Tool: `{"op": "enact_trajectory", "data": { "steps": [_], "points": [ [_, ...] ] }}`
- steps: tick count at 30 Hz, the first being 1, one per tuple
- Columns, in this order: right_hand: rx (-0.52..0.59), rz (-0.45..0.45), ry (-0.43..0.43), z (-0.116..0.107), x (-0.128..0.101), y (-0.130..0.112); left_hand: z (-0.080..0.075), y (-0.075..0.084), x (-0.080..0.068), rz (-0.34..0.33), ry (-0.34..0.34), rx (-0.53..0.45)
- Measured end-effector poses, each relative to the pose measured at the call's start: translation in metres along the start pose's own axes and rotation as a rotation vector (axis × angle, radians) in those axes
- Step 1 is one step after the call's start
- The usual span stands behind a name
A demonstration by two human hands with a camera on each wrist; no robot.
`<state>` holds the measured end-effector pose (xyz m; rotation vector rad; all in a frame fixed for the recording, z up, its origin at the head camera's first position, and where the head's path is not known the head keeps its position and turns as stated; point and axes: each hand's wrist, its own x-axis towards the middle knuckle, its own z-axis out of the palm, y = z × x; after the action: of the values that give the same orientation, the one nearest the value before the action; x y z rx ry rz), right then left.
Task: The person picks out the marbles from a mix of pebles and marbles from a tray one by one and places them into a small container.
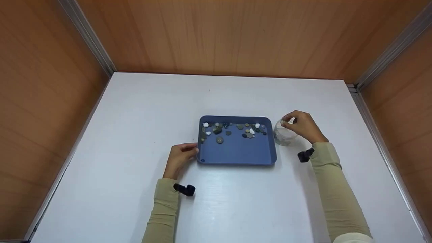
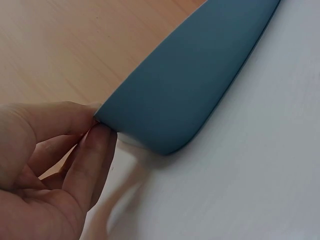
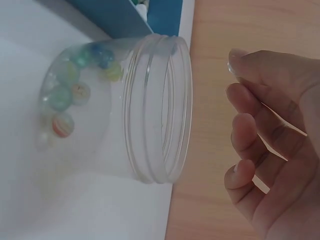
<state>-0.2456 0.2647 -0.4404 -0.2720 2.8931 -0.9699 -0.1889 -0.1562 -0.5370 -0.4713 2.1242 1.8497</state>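
A blue tray lies on the white table with pebbles scattered mostly along its far side. At the tray's left wall, my left hand pinches the rim between thumb and fingers; the left wrist view shows this grip at the tray's edge. Against the tray's right side stands a clear open jar. Several glass marbles lie at its bottom. Over the jar's mouth, my right hand pinches a small clear glass marble, mostly hidden by the fingertips.
White pebbles lie among the dark ones in the tray. One dark piece sits by itself in its near left corner. Wood-grain panels enclose the table at the back and both sides.
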Motion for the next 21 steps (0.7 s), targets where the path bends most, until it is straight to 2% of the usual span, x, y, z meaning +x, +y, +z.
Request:
{"op": "enact_trajectory", "data": {
  "steps": [12,21],
  "points": [
    [-0.011,0.026,0.008,-0.004,-0.003,0.009,0.000,-0.001,0.001,0.002,-0.002,0.014],
    [-0.022,0.032,0.016,-0.005,-0.003,0.011,0.000,-0.001,-0.002,0.014,0.000,-0.032]
  ]
}}
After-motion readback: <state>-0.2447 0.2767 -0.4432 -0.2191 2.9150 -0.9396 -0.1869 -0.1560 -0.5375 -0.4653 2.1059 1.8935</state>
